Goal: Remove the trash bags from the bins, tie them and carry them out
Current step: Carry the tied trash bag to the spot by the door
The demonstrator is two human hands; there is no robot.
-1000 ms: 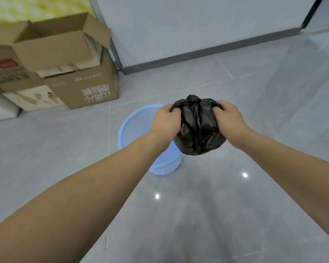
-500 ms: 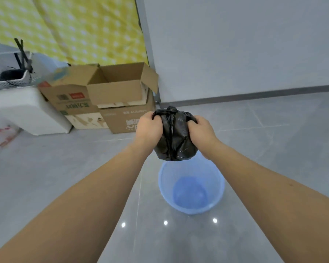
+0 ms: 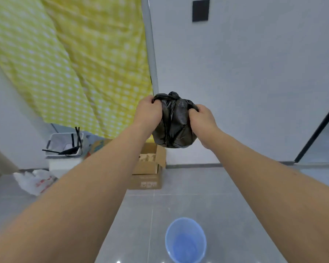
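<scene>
A small black trash bag [image 3: 174, 122], knotted at its top, hangs in the air at arm's length in front of me. My left hand [image 3: 148, 111] grips its upper left side and my right hand [image 3: 201, 117] grips its upper right side. Far below, on the grey tiled floor, stands a light blue plastic bin [image 3: 185, 241] with no bag in it, upright and apart from the bag.
Cardboard boxes [image 3: 148, 168] sit on the floor against the white wall. To the left are a white container [image 3: 65, 149] with black rods, and a white plastic bag [image 3: 35, 182]. A yellow dotted cloth [image 3: 74, 63] hangs behind. A dark-framed opening [image 3: 315, 130] is at right.
The bag and both hands have risen well above the bin. The view has tilted up, so the bin has dropped to the bottom of the frame and the wall and cloth fill the top.
</scene>
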